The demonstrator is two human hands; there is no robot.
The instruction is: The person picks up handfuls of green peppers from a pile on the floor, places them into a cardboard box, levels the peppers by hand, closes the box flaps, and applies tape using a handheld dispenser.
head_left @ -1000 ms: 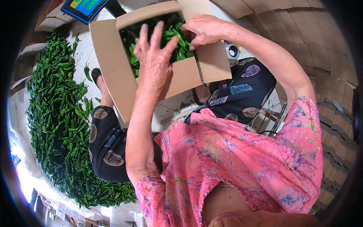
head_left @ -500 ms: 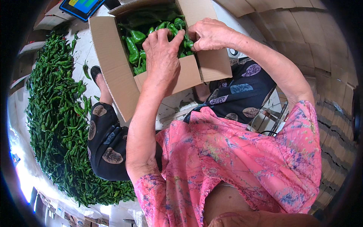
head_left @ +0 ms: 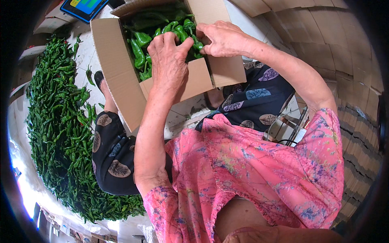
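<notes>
An open cardboard box [head_left: 178,84] stands tilted between my knees, its flaps folded outward, with glossy green peppers [head_left: 138,54] inside. Over its near side reaches my left hand [head_left: 169,58], fingers curled down among the peppers; the fingertips are hidden behind the knuckles. At the right wall is my right hand [head_left: 225,39], with thumb and forefinger closed round a green pepper [head_left: 197,43] at that edge. The two hands are a short way apart, both at the near right part of the layer. Shadow darkens the far part of the box.
A big heap of green peppers [head_left: 60,133] covers the floor on the left, with a few loose ones beside my foot. At the upper left is a blue-framed screen [head_left: 86,9]. Stacked flat cardboard [head_left: 356,150] lines the right side.
The box sits slightly further left in the picture. My right hand has shifted a little left along the box's right edge, and my left hand stays curled over the peppers.
</notes>
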